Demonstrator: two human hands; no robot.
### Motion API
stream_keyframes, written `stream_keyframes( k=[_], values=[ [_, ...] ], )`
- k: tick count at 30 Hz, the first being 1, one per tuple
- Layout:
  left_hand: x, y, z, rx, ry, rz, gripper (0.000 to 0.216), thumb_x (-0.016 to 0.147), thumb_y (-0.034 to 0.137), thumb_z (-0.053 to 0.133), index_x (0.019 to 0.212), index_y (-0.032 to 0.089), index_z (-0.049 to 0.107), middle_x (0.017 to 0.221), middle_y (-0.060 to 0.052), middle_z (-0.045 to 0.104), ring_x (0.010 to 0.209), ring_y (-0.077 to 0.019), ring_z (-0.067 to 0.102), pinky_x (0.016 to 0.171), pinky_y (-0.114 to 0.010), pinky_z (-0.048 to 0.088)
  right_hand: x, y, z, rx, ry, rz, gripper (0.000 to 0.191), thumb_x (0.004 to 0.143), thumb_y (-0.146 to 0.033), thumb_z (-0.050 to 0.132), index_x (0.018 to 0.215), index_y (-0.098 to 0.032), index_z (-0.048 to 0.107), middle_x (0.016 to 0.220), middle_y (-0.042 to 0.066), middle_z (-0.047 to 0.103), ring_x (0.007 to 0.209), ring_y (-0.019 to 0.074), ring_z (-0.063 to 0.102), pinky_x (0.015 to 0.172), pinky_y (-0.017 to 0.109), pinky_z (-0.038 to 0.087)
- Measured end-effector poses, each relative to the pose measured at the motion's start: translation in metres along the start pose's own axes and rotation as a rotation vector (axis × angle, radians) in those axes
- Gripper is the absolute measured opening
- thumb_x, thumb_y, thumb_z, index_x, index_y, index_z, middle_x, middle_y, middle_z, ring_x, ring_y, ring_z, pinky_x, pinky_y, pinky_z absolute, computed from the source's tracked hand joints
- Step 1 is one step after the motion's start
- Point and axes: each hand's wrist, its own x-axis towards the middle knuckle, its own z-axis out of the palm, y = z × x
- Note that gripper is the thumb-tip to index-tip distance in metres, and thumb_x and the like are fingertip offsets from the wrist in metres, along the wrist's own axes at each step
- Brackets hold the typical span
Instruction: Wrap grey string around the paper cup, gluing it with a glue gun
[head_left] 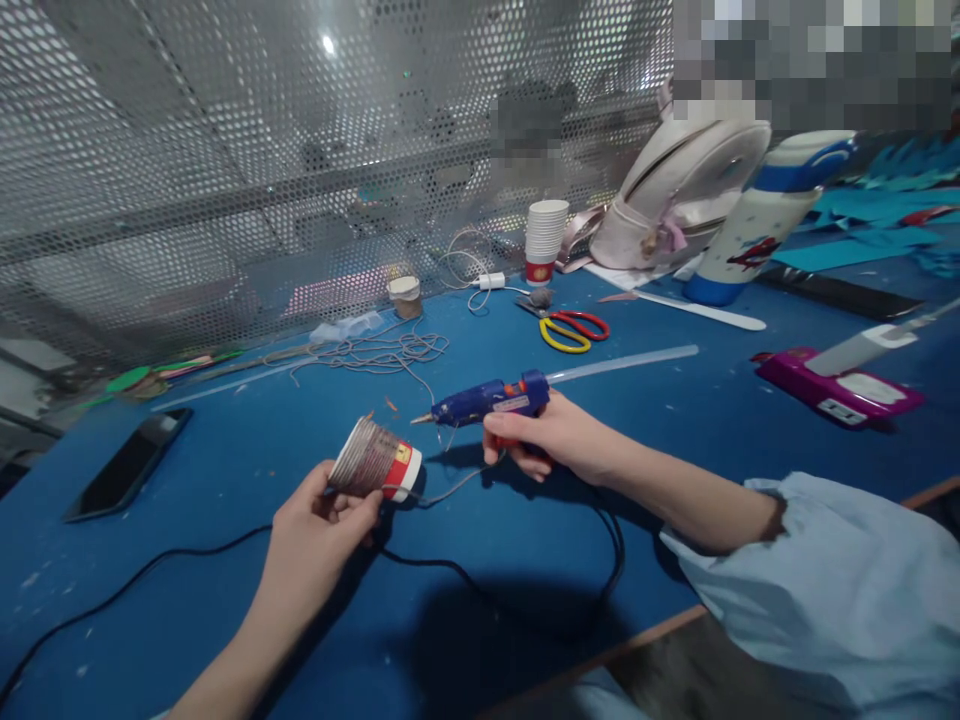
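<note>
My left hand (322,515) grips a paper cup (375,460) tilted on its side, its fingers closed around the lower edge. Grey-brown cord is wound round much of the cup; a red and white band shows near its base. In my right hand (536,435) is a blue glue gun (487,402), its nozzle pointing left, just above and right of the cup. A clear glue stick (626,364) juts from the gun's back. One strand of cord (457,488) runs from the cup toward my right hand.
Tangled cord (390,348) lies behind the cup, near scissors (574,328) and stacked paper cups (546,242). A phone (131,465) rests at left. At right are a bottle (765,220), a backpack (682,190) and a purple-based device (836,388). A black cable (180,552) crosses the front.
</note>
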Motion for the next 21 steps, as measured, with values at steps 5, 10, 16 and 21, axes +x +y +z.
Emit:
stream_keyframes(
  k=[5,10,16,21],
  values=[
    [0.0,0.005,0.0,0.005,-0.044,-0.025,0.029,0.065,0.038,0.07,0.082,0.017,0.058,0.049,0.005,0.059,0.044,-0.0121,0.054,0.046,-0.022,0.044,0.022,0.0,-0.027,-0.39,0.256,-0.03,0.04,0.079,-0.051,0.059,0.075,-0.012,0.066,0.066,0.003,0.062,0.046,0.0073,0.047,0.044,0.021,0.037],
    [0.001,0.003,0.001,-0.009,-0.037,-0.023,0.027,0.066,0.036,0.071,0.083,0.018,0.058,0.051,0.006,0.059,0.045,-0.0115,0.053,0.047,-0.022,0.044,0.058,0.014,-0.057,-0.823,0.324,-0.012,0.039,0.087,-0.047,0.051,0.109,-0.02,0.068,0.086,0.002,0.068,0.074,0.0142,0.059,0.067,0.024,0.044],
    [0.006,-0.005,0.002,-0.042,-0.052,-0.009,0.023,0.068,0.034,0.07,0.08,0.019,0.057,0.052,0.006,0.059,0.046,-0.0116,0.054,0.048,-0.022,0.044,0.07,0.024,-0.068,-0.974,0.315,0.031,0.043,0.088,-0.05,0.048,0.106,-0.016,0.068,0.099,0.008,0.069,0.091,0.0215,0.062,0.078,0.028,0.046],
    [0.014,-0.001,0.0,0.004,-0.028,0.025,0.022,0.068,0.036,0.069,0.075,0.019,0.056,0.049,0.006,0.058,0.044,-0.0123,0.054,0.047,-0.022,0.043,0.028,0.009,-0.071,-1.155,0.388,0.06,0.043,0.081,-0.049,0.059,0.103,-0.013,0.064,0.108,0.015,0.065,0.105,0.0294,0.058,0.089,0.037,0.043]
  ],
)
